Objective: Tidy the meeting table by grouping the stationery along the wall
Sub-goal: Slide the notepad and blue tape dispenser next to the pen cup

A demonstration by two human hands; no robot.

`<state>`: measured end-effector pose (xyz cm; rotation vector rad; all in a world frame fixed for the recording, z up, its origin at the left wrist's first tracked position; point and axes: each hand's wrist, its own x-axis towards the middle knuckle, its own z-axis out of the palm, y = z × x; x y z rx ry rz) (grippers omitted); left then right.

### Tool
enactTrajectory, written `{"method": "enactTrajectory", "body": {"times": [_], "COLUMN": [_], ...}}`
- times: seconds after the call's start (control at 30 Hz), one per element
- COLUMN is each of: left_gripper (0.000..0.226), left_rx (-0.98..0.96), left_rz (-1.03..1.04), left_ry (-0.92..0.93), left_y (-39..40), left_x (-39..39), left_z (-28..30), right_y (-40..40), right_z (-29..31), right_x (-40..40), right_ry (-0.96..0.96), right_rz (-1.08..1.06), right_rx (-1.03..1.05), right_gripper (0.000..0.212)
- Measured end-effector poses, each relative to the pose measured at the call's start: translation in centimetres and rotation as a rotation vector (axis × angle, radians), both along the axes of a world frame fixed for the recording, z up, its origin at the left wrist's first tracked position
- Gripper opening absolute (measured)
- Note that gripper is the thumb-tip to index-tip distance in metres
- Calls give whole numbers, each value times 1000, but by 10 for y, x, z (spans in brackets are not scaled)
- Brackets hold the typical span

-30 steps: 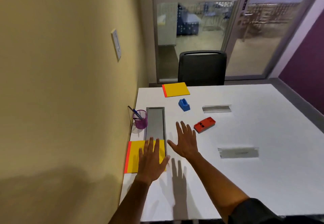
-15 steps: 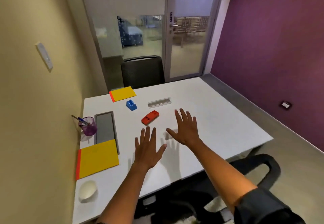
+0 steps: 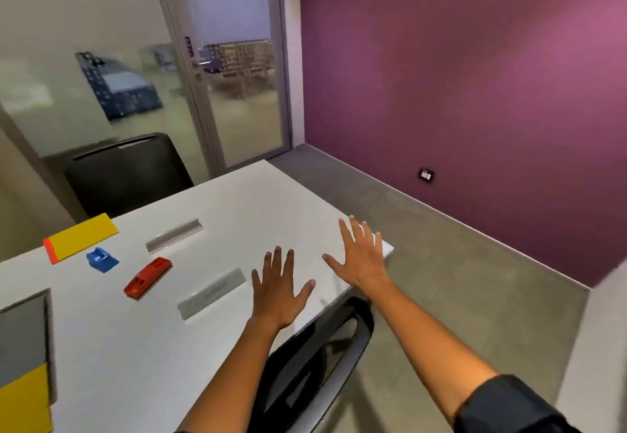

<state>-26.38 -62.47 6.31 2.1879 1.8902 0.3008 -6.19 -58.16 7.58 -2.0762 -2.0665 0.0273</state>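
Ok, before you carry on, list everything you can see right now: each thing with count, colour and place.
table: 1, white, under both hands
notepad: 1, yellow with an orange edge, far left of the table
second notepad: 1, yellow, near left edge, cut off
panel: 1, grey, left edge, beside that notepad
tape dispenser: 1, blue, near the far notepad
stapler: 1, red, mid table
name holders: 2, clear, one near the left hand, one farther back
chairs: 2, black, far end and near edge
left hand: open, over the table
right hand: open, over the table's right corner
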Motion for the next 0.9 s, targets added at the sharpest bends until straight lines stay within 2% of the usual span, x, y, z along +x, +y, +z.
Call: {"method": "enactTrajectory", "body": {"times": [0.33, 0.57, 0.77, 0.9], "left_gripper": [88, 84, 83, 83], "left_rx": [-50, -55, -20, -39], "left_rz": [-219, -340, -407, -401], "left_ry": [14, -4, -16, -38], "left_y": [82, 145, 225, 302], "left_x": [214, 323, 409, 465], "left_z": [-13, -25, -39, -43], "right_y": [18, 42, 101, 169], "right_z": [-17, -38, -51, -47], "right_x": [234, 339, 415, 469], "right_ry": [41, 63, 39, 39], "right_rz": [-243, -392, -452, -466], "right_rx": [-18, -51, -70, -81], "right_gripper": [92, 94, 95, 94]}}
